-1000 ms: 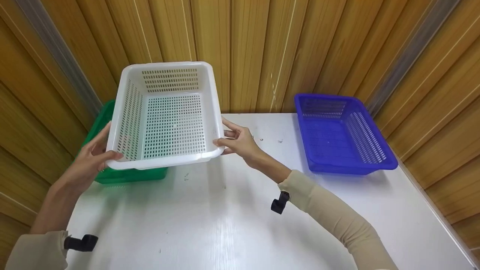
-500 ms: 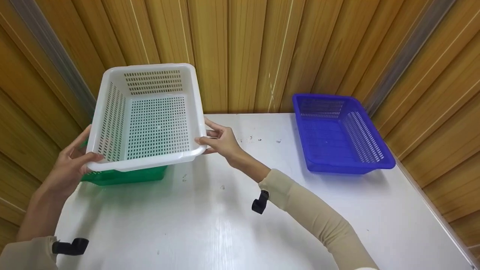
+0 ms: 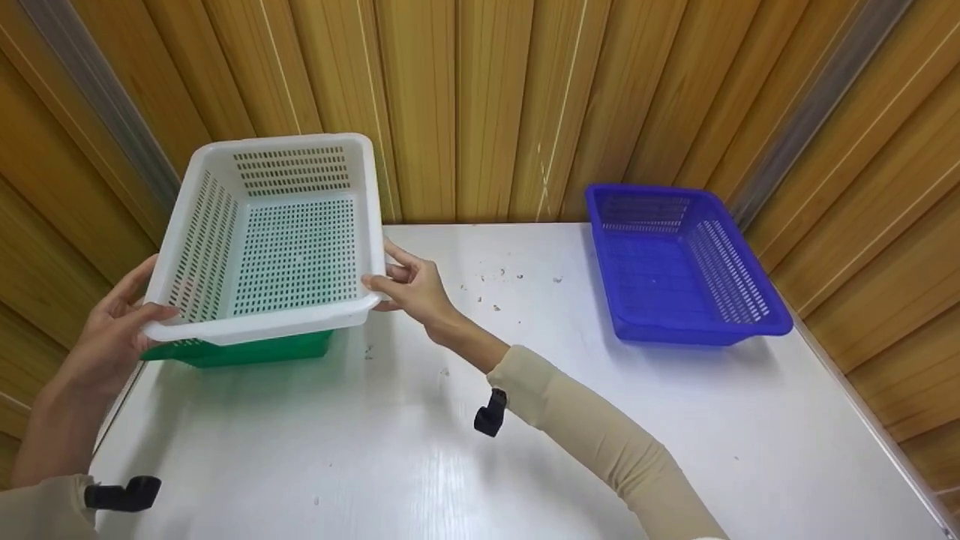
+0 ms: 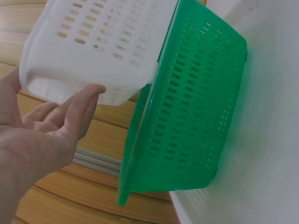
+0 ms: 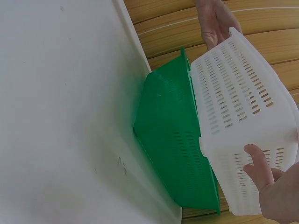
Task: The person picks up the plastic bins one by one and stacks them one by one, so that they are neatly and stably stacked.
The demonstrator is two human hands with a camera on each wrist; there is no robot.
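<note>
White basket (image 3: 262,324) held above the green basket (image 3: 262,351), at the far left corner of the surface (image 3: 420,465).
The white base lies directly over the green opening, at about rim height; whether the two touch, I cannot tell. Its long axis seems to run between the surface's near and far edges. Both hands grasp it about equally close: the left hand (image 3: 112,326) at its near left corner, thumb over the rim, the right hand (image 3: 416,289) pinching its right side by the near corner. It is rounded at the corners, with slotted walls and floor, and green tints the floor from below.
</note>
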